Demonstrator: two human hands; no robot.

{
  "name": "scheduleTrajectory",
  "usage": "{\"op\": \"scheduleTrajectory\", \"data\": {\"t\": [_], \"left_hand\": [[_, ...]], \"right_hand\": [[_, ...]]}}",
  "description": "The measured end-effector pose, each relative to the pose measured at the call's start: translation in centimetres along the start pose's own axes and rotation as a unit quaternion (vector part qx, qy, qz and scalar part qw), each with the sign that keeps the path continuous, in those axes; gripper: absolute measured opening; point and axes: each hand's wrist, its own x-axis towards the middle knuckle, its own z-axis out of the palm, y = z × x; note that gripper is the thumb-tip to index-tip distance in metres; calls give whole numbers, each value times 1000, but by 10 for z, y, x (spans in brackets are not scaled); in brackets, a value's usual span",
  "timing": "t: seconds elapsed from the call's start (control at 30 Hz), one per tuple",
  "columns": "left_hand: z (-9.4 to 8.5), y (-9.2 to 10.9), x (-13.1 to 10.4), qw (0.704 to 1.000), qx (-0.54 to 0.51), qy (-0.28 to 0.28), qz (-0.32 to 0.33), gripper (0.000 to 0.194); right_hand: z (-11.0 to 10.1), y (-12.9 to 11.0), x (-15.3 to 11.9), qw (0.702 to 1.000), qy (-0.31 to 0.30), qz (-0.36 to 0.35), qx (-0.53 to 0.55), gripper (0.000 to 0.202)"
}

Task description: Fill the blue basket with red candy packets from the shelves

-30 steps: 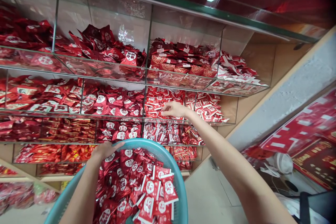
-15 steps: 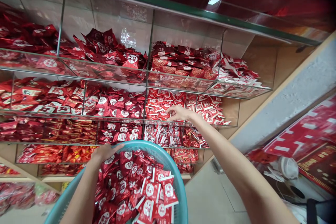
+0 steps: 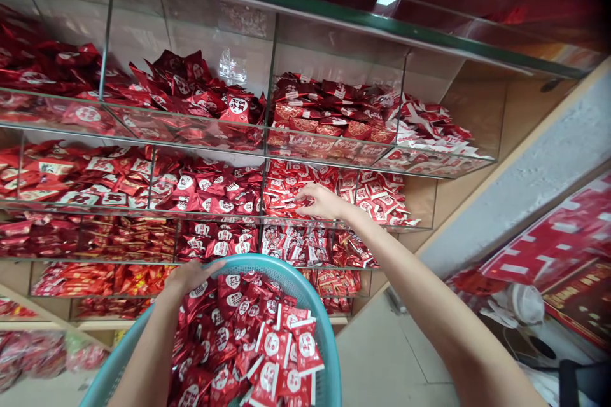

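Observation:
My left hand [image 3: 191, 276] grips the far rim of a teal plastic basket [image 3: 319, 296], its forearm crossing over the basket's left side. Inside the basket lie many small red packets [image 3: 233, 321] with white round labels; a cluster with white edges sits on the right. My right hand [image 3: 321, 202] reaches into a glass compartment of small red-and-white packets [image 3: 285, 189] on the shelf. Its fingers and thumb are spread just over those packets, and I see nothing held between them.
Glass-fronted shelves [image 3: 210, 124] hold several rows of red packets split by upright glass dividers [image 3: 271, 82]. A thick glass shelf edge [image 3: 334, 16] runs overhead. To the right are a grey wall [image 3: 525, 165], a red patterned sheet [image 3: 548, 235] and a white cup [image 3: 526, 303].
The fingers of my right hand have spread and risen slightly over the same compartment. My left hand and the basket stay where they were.

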Motion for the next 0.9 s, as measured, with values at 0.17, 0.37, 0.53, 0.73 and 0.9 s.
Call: {"op": "scheduleTrajectory", "data": {"t": [0.17,0.37,0.53,0.73,0.9], "left_hand": [[-1,1,-1,1000,-2,-3,-6,102],[0,0,1,1000,-6,-2,-11,104],[-1,-1,0,1000,-8,5,-13,100],[-4,0,-3,1000,-8,7,-14,101],[0,-2,1,999,-9,30,-11,94]], "right_hand": [[4,-23,21,999,-37,19,27,21],[7,-36,34,983,-134,105,-70,27],[7,-20,28,985,-140,100,-4,21],[6,-5,12,986,-128,79,76,28],[-1,-3,-1,992,-107,62,28,29]]}}
